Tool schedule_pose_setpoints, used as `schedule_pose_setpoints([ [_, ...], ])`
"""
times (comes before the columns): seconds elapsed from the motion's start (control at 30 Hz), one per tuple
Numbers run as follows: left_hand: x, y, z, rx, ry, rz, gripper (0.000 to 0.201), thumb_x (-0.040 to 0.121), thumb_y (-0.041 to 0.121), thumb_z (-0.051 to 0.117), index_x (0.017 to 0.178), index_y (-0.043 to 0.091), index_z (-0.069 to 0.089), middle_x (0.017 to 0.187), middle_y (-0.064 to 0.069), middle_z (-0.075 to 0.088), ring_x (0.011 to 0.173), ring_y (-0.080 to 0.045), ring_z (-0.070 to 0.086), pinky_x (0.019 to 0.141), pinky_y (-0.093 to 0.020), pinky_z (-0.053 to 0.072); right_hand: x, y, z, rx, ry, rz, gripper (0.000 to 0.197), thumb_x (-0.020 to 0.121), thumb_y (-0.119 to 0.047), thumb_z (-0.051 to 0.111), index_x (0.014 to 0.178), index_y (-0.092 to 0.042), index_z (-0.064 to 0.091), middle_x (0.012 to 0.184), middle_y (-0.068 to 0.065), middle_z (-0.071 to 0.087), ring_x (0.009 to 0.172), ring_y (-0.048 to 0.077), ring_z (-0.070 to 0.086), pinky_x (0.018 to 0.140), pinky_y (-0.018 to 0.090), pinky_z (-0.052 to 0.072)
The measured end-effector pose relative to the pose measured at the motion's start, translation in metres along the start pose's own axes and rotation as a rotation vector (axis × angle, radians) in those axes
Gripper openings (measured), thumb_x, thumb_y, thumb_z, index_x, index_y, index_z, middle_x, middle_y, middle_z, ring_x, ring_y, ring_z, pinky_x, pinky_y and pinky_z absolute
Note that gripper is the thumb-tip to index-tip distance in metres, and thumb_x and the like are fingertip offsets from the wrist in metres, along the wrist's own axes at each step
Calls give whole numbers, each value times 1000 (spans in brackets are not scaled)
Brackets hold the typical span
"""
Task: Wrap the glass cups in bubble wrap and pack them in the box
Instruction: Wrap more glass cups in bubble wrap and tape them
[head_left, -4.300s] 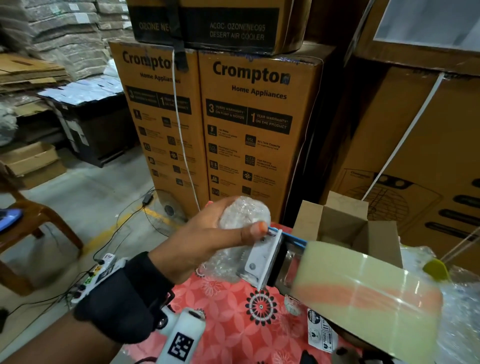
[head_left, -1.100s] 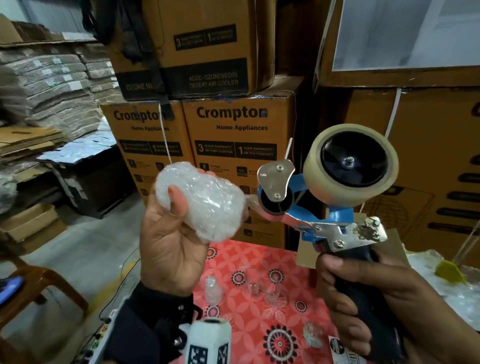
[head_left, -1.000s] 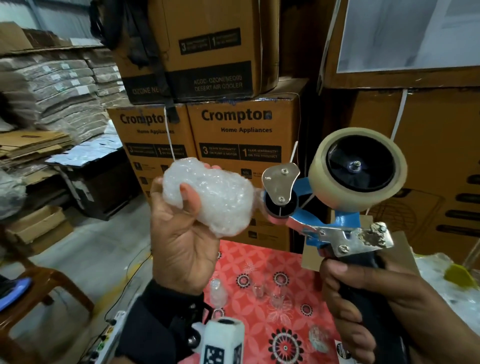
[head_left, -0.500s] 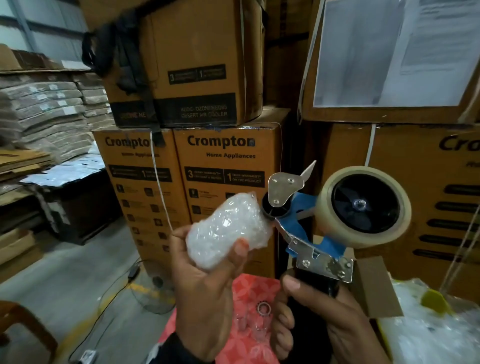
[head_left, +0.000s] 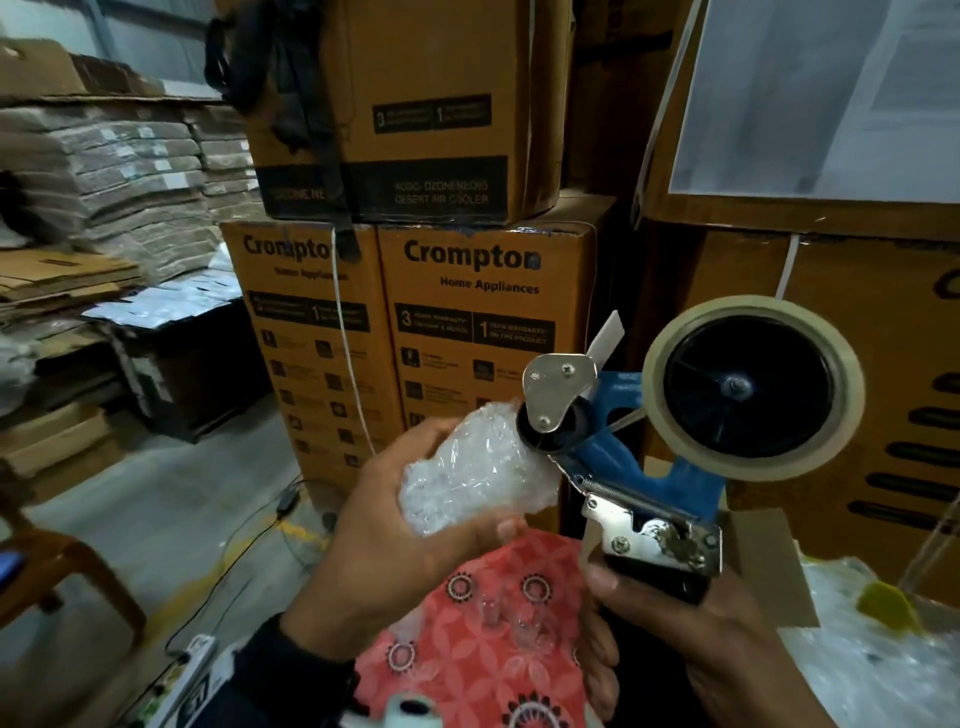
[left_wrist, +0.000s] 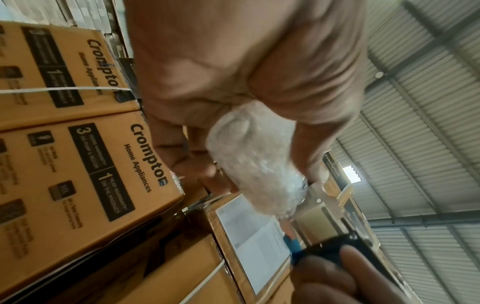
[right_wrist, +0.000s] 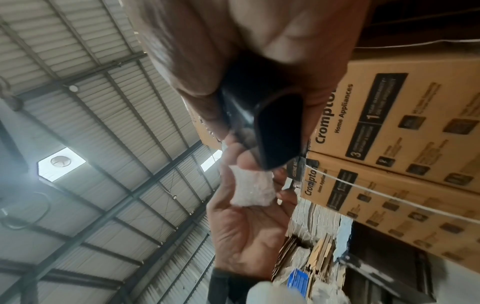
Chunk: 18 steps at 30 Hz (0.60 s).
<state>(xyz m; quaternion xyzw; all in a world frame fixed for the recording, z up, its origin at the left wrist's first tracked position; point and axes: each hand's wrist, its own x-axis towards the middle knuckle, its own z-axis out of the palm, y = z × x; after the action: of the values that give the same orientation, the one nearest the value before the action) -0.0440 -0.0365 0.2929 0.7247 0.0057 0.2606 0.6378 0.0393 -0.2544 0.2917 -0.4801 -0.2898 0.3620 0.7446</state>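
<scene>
My left hand (head_left: 457, 535) grips a cup bundled in bubble wrap (head_left: 467, 478) at chest height, thumb underneath. My right hand (head_left: 660, 618) grips the black handle of a blue tape dispenser (head_left: 623, 467) with a beige tape roll (head_left: 753, 389). The dispenser's front roller touches the bundle's right end. In the left wrist view the bundle (left_wrist: 254, 164) sticks out of my curled fingers. The right wrist view has the handle (right_wrist: 278, 127) close up, with the bundle (right_wrist: 252, 189) beyond it. Bare glass cups (head_left: 498, 613) stand on the red patterned cloth (head_left: 467, 675) below. The open cardboard box (head_left: 769, 561) is behind the dispenser.
Loose bubble wrap (head_left: 857, 670) lies at the right with a yellow object (head_left: 883, 603) on it. Tall Crompton cartons (head_left: 467, 338) stand close behind the table. A wooden chair (head_left: 62, 566) and cables are on the floor at the left.
My left hand has tipped the bundle over and brought it to the right against the dispenser's roller. The dispenser has tilted, and both hands are closer together.
</scene>
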Motion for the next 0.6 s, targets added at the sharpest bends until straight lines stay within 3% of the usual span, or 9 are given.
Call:
schedule_pose_setpoints([
  [0.1,-8,1,3,7,-48,14,67,82,45,83,143,50,57,149,20,59,140,-9,55,110,-35,51,-1,0,4,18,28,3,25,83,-7,79,85,10,61,60,30,49,52,37,55,54,41,48],
  [0.17,-12,2,13,-3,-89,36,62,94,47,68,152,52,46,154,37,46,147,9,39,112,-14,40,-1,-2,4,-36,34,46,32,80,-11,82,84,11,60,61,30,51,53,37,55,54,41,45],
  [0.2,-14,1,19,-59,-95,19,60,97,41,62,154,46,44,155,32,49,147,6,41,111,-13,41,-1,-4,5,-66,26,68,37,80,-14,84,79,12,58,61,30,52,54,37,55,54,40,44],
  [0.27,-17,-3,28,-220,-79,-57,55,99,34,61,154,35,50,153,7,59,146,-20,52,115,-39,47,0,-8,4,-111,21,95,44,81,-21,84,74,12,56,62,31,52,56,37,54,55,39,40],
  [0.33,-19,-6,29,-341,-81,-138,53,98,28,68,149,31,55,145,-15,63,136,-44,58,112,-66,45,0,-10,5,-135,26,106,50,81,-24,85,78,15,55,63,32,50,57,38,53,57,41,37],
  [0.43,-17,-15,26,-399,-57,-178,56,94,31,78,146,28,58,143,-20,63,134,-50,56,115,-73,37,-2,-9,9,-135,5,110,51,80,-24,86,82,17,55,63,32,50,58,40,51,61,49,34],
  [0.5,-16,-20,28,-377,16,-189,70,88,56,79,149,34,55,155,-15,55,145,-45,48,119,-69,36,-4,-8,14,-120,30,117,50,74,-22,89,88,14,58,63,32,49,57,41,50,60,48,33],
  [0.53,-16,-21,29,-353,56,-184,81,82,68,78,152,36,52,159,-8,52,148,-35,47,121,-60,40,-6,-8,16,-122,46,124,48,70,-21,90,88,12,60,63,31,49,57,40,50,58,46,34],
  [0.6,-16,-19,31,-336,111,-133,96,69,80,78,151,37,51,155,18,54,142,0,51,110,-23,50,-9,-6,20,-120,78,132,41,68,-15,90,88,8,63,63,30,49,55,38,50,54,40,38],
])
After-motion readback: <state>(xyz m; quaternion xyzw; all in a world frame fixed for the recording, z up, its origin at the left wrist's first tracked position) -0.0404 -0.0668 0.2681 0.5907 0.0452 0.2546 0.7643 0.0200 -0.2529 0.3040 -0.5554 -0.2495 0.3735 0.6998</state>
